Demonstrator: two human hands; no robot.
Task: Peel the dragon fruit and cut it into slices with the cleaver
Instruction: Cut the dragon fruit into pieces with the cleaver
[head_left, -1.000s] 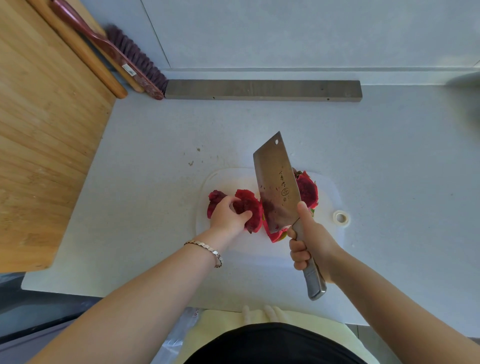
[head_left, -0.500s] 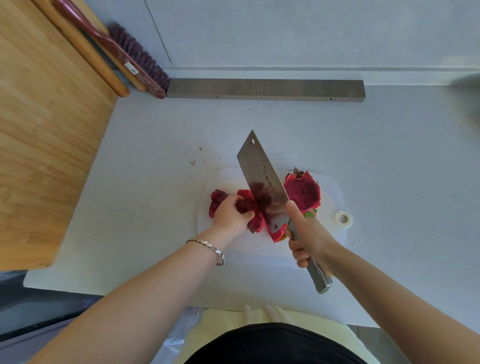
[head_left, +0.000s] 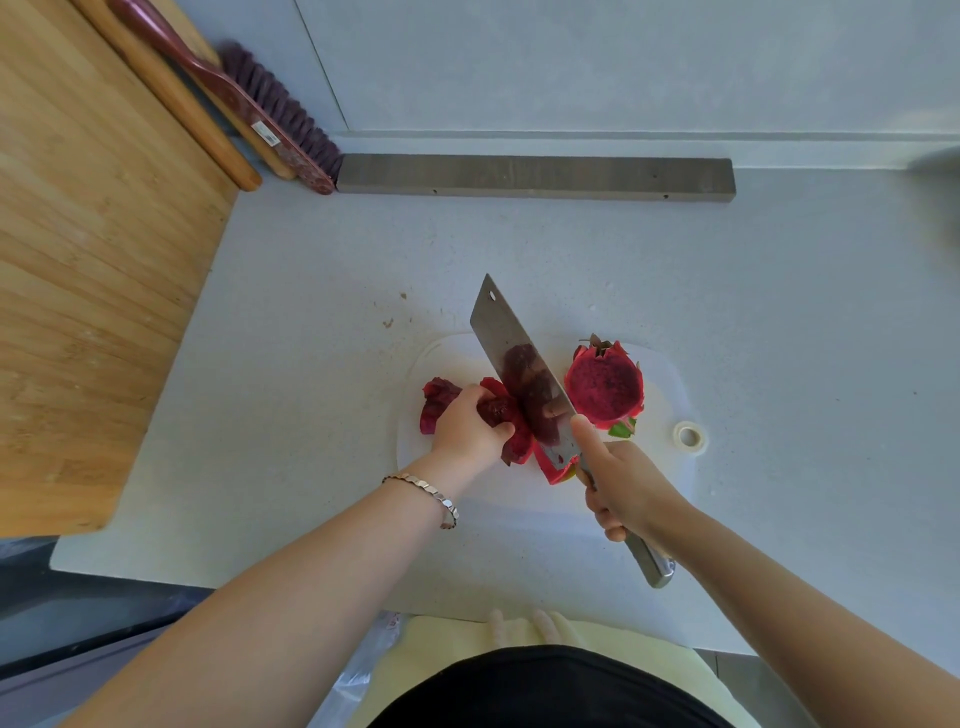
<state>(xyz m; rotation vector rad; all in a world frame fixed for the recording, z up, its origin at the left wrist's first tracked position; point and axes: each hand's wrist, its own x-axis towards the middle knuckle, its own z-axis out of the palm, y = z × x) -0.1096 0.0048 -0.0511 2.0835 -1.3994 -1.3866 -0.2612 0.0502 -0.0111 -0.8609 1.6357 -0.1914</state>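
On a white cutting board (head_left: 670, 379) my left hand (head_left: 465, 426) presses down on a chunk of peeled dark-red dragon fruit flesh (head_left: 511, 423). Another loose piece of flesh (head_left: 434, 397) lies just left of that hand. My right hand (head_left: 626, 488) grips the steel handle of the cleaver (head_left: 524, 374), whose juice-smeared blade stands edge-down against the held chunk. A strip of pink peel (head_left: 553, 470) lies under the blade's heel. A cut dragon fruit half (head_left: 605, 387) stands to the right, cut face up, skin still on.
A small roll of white tape (head_left: 690, 436) sits by the board's right edge. A large wooden board (head_left: 88, 260) lies on the left, with a rolling pin (head_left: 171, 98) and a maroon brush (head_left: 260, 114) behind it. A grey bar (head_left: 535, 176) lies along the wall.
The cleaver has swung left and down from a raised, flat-on pose to stand on edge against the flesh under my left hand, uncovering the fruit half on the right.
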